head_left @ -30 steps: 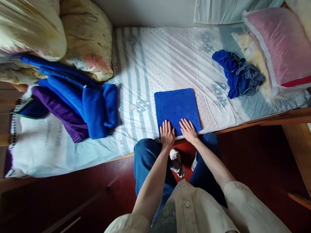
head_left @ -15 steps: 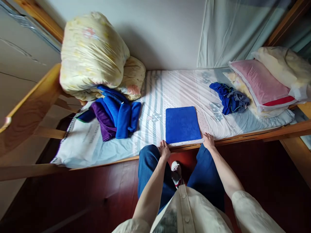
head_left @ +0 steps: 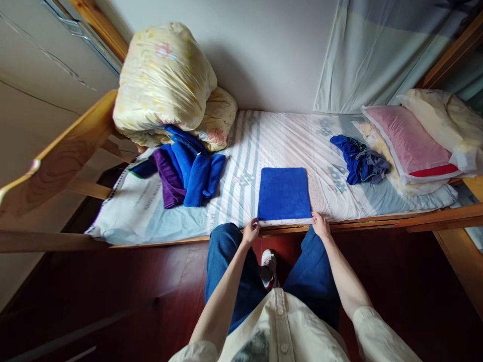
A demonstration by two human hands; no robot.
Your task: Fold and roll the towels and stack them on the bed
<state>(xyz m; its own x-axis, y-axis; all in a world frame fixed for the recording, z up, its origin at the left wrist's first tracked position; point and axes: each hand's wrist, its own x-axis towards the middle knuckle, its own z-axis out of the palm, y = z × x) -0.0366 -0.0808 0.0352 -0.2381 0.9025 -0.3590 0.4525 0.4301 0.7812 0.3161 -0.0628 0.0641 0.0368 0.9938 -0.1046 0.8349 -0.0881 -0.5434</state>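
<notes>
A blue towel (head_left: pixel 285 193) lies flat as a near-square on the mattress, close to the bed's front edge. At its near left corner, the fingertips of my left hand (head_left: pixel 250 233) are closed on the edge. My right hand (head_left: pixel 321 225) pinches the near right corner between thumb and fingers. Further left, several rolled or folded blue towels (head_left: pixel 198 180) lie bunched beside a purple towel (head_left: pixel 169 181). To the right rests a crumpled blue and grey garment (head_left: pixel 358 160).
A thick yellow quilt (head_left: pixel 164 80) is heaped at the left end against the wall. A pink pillow (head_left: pixel 407 136) lies at the right end. Wooden bed rails (head_left: pixel 64 151) border the left side, and a curtain (head_left: pixel 358 60) hangs behind.
The view has shifted slightly. My right hand has come in to the towel's near right corner, while my left hand stays at the near left one. The towel remains flat.
</notes>
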